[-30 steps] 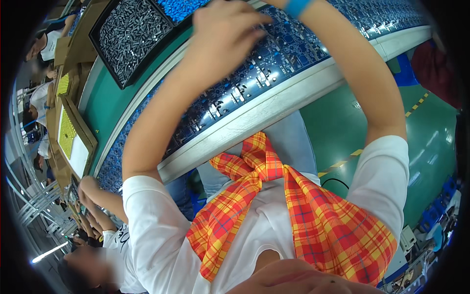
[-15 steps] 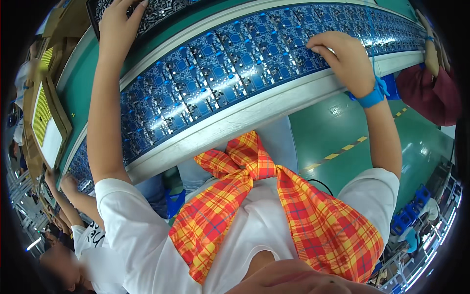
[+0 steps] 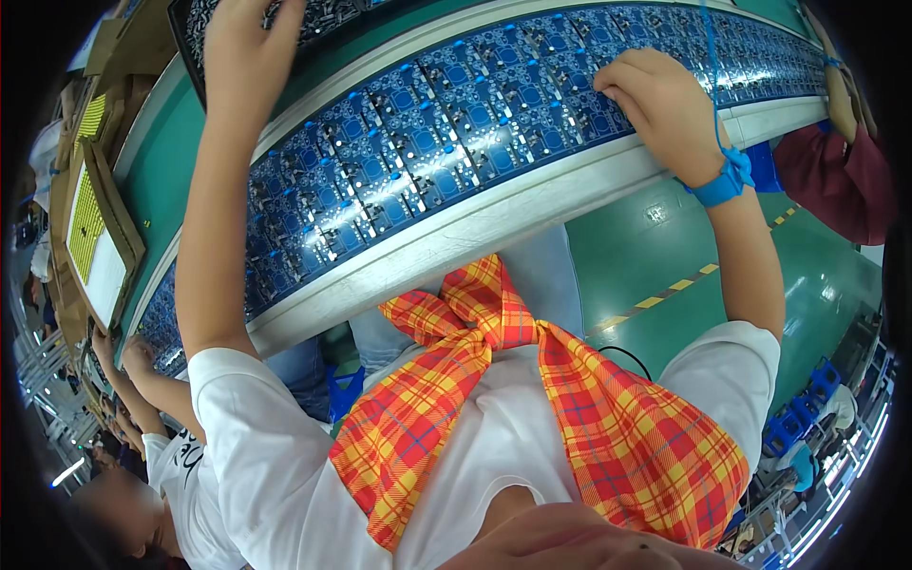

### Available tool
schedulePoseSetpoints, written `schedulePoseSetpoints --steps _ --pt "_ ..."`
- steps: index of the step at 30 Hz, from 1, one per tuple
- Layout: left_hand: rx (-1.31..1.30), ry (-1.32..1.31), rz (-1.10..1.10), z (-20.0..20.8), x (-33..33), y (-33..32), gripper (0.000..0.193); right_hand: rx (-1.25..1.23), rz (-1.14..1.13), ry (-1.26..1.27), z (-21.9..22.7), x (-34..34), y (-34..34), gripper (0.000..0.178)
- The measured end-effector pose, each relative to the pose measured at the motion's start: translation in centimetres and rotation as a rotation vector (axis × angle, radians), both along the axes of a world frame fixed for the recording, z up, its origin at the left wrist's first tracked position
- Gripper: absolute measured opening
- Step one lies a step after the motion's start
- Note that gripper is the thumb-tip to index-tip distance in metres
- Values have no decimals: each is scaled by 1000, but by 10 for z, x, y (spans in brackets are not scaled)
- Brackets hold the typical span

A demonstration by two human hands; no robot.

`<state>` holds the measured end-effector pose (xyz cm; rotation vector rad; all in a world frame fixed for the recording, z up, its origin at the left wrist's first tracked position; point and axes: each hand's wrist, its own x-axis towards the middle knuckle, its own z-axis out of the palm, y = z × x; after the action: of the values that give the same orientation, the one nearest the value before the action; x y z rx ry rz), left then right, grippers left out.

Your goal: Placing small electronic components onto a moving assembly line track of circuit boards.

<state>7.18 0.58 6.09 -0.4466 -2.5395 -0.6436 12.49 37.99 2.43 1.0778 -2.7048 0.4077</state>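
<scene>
A long row of blue circuit boards (image 3: 399, 157) with small parts on them runs along a rail in front of me. Over the boards, right of the middle, is my right hand (image 3: 662, 112), thumb and fingers pinched together; whatever sits between the fingertips is too small or hidden to name. A blue band with a cord (image 3: 724, 183) circles that wrist. At the upper left my left hand (image 3: 249, 57) reaches over a black tray (image 3: 197, 71) of small metallic parts. Its thumb stands apart from the fingers, whose tips the picture edge cuts off.
A pale metal rail (image 3: 456, 233) borders the boards on my side. Cardboard boxes and a white sheet with yellow pieces (image 3: 87, 228) stand at the left. A person in white (image 3: 185, 475) works at my left, another in a maroon sleeve (image 3: 836, 185) at my right.
My left hand has moved slightly right over the tray, its fingers now less visible. My right hand stays pinched at nearly the same spot, its wrist raised a little.
</scene>
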Motion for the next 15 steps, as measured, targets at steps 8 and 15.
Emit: schedulePoseSetpoints --steps 8,15 --pt "102 -253 -482 -2 27 74 15 87 16 24 3 4 -2 18" --pt "92 -406 -580 -18 30 98 16 -283 -97 -285 68 -45 -13 17"
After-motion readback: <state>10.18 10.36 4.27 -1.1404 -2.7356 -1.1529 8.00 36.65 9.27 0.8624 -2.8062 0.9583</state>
